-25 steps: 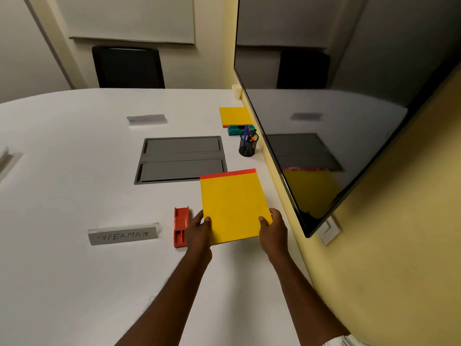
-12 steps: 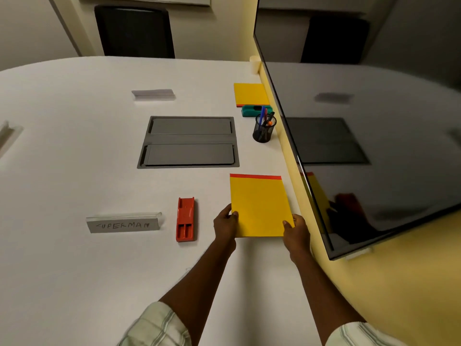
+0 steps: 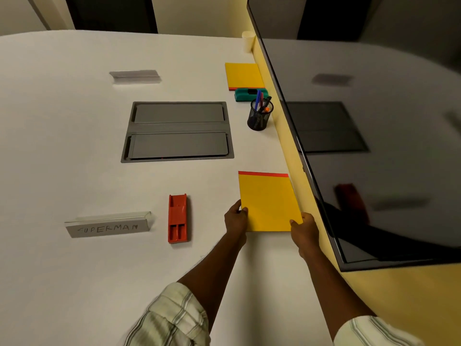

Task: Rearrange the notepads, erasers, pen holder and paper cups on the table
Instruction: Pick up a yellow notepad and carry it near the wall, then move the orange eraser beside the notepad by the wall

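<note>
On the right side of a white table (image 3: 74, 146), close to the yellow wall, a yellow notepad (image 3: 268, 201) has its long axis running away from the person and its red strip at the far end. The left hand (image 3: 235, 218) pinches its near left corner and the right hand (image 3: 303, 227) pinches its near right corner, thumbs on top. Left of it, apart, a red eraser (image 3: 177, 218) lies lengthwise the same way. Farther back, a black mesh pen holder (image 3: 259, 116) stands upright with several pens in it, one of them blue. Just behind it lies a green eraser (image 3: 249, 94), then a second yellow notepad (image 3: 244, 76) with its red strip at the near edge. A pale paper cup (image 3: 247, 41) stands at the far end.
</note>
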The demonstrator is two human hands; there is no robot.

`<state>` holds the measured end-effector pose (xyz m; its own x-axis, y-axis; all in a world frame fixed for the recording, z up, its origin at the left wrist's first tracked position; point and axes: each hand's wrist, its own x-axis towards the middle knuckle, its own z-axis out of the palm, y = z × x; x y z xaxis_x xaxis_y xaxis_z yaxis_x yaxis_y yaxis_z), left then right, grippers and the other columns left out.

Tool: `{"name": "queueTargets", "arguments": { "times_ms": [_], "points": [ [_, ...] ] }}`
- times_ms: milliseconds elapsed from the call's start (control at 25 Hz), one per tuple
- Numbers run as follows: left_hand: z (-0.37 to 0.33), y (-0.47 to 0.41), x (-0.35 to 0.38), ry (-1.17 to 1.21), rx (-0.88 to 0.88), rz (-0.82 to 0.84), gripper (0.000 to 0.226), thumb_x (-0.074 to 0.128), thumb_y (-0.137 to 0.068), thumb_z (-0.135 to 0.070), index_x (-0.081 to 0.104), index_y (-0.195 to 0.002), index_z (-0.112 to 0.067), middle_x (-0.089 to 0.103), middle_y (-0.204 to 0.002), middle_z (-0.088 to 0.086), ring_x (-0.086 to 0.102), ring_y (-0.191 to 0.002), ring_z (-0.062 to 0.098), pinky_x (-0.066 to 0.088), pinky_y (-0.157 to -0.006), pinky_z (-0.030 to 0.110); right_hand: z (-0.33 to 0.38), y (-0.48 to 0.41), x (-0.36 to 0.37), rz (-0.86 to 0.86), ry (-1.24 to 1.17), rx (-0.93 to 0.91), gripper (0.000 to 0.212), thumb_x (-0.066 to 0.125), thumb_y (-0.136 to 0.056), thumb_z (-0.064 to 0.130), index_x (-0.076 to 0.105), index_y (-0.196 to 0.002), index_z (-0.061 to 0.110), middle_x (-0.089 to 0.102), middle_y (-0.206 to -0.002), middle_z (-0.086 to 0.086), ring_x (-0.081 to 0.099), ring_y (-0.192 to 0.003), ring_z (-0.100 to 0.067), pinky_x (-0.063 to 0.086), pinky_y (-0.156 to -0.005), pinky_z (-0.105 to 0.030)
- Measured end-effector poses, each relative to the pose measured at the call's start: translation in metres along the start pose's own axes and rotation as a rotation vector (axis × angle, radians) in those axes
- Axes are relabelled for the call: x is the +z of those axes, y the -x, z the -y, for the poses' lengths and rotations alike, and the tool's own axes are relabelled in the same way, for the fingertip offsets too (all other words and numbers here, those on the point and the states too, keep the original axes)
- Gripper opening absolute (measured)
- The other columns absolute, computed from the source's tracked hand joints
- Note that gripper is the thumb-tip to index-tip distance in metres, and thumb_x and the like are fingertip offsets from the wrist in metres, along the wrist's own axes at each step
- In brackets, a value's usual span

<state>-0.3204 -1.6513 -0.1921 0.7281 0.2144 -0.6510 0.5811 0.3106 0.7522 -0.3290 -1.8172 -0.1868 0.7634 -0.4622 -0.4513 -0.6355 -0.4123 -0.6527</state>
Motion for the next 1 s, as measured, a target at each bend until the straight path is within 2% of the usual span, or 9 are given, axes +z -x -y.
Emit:
{"name": "queueTargets", "arguments": {
  "times_ms": [160,280,360,480,600,800,920,1000],
  "points": [
    [0.009,-0.007,0.008,-0.045,0.005,0.017,0.039,0.044,-0.098,-0.007,0.048,-0.137,-0.011,0.057,-0.129,0.015,0.052,-0.1,0.022,0.042,-0.086,0.032,-0.009,-0.008,-0.001,0.001,-0.003,0.024,0.054,0.051,-0.097,0.01,0.029,-0.147,0.007,0.036,-0.149,-0.017,0.042,-0.129,-0.038,0.042,-0.094,-0.041],
    [0.013,-0.011,0.012,-0.111,0.022,0.034,0.04,0.041,-0.099,-0.006,0.045,-0.138,-0.011,0.055,-0.133,0.013,0.053,-0.113,0.029,0.043,-0.093,0.037,-0.013,-0.011,0.0,0.0,0.002,0.027,0.055,0.051,-0.097,0.012,0.028,-0.147,0.006,0.035,-0.15,-0.017,0.038,-0.133,-0.038,0.039,-0.102,-0.044],
    [0.015,-0.014,0.014,-0.236,0.063,0.063,0.04,0.038,-0.099,-0.004,0.046,-0.138,-0.011,0.055,-0.132,0.012,0.052,-0.118,0.032,0.044,-0.098,0.041,-0.014,-0.011,0.002,-0.028,0.003,0.034,0.055,0.051,-0.097,0.013,0.029,-0.147,0.004,0.036,-0.149,-0.018,0.039,-0.132,-0.039,0.039,-0.102,-0.045],
    [0.017,-0.021,0.018,-0.469,0.126,0.086,0.037,0.033,-0.095,0.001,0.056,-0.124,-0.005,0.061,-0.122,0.016,0.056,-0.11,0.036,0.048,-0.093,0.043,-0.015,-0.011,0.006,-0.089,-0.011,0.053,0.055,0.052,-0.097,0.012,0.03,-0.146,0.002,0.037,-0.148,-0.02,0.038,-0.133,-0.04,0.037,-0.105,-0.047],
    [0.018,-0.023,0.019,-0.631,0.13,0.094,0.032,0.035,-0.093,0.0,0.056,-0.117,-0.001,0.06,-0.116,0.02,0.057,-0.105,0.037,0.051,-0.092,0.047,-0.013,-0.01,0.013,-0.129,0.001,0.063,0.056,0.052,-0.096,0.01,0.029,-0.146,0.002,0.036,-0.148,-0.021,0.037,-0.134,-0.04,0.038,-0.105,-0.049],
    [0.018,-0.023,0.015,-0.886,0.142,0.128,0.037,0.039,-0.093,-0.004,0.044,-0.13,-0.001,0.047,-0.127,0.022,0.047,-0.119,0.037,0.044,-0.101,0.045,-0.013,-0.005,0.025,-0.163,0.102,0.063,0.054,0.056,-0.094,0.01,0.034,-0.142,-0.002,0.033,-0.147,-0.024,0.04,-0.13,-0.042,0.043,-0.102,-0.052],
    [0.014,-0.019,0.014,-0.891,0.123,0.107,0.037,0.041,-0.093,-0.004,0.047,-0.129,-0.002,0.043,-0.129,0.021,0.044,-0.121,0.036,0.043,-0.101,0.042,-0.011,0.008,0.035,-0.226,0.191,0.063,0.049,0.059,-0.092,0.013,0.042,-0.135,-0.001,0.029,-0.146,-0.023,0.041,-0.125,-0.043,0.046,-0.096,-0.054],
    [0.012,-0.016,0.006,-0.854,0.133,0.089,0.038,0.043,-0.091,0.0,0.049,-0.129,-0.002,0.043,-0.129,0.021,0.045,-0.121,0.036,0.042,-0.102,0.041,-0.008,0.021,0.047,-0.27,0.249,-0.03,0.045,0.061,-0.09,0.014,0.046,-0.13,0.001,0.03,-0.144,-0.021,0.043,-0.122,-0.041,0.047,-0.092,-0.051]
  ]
}}
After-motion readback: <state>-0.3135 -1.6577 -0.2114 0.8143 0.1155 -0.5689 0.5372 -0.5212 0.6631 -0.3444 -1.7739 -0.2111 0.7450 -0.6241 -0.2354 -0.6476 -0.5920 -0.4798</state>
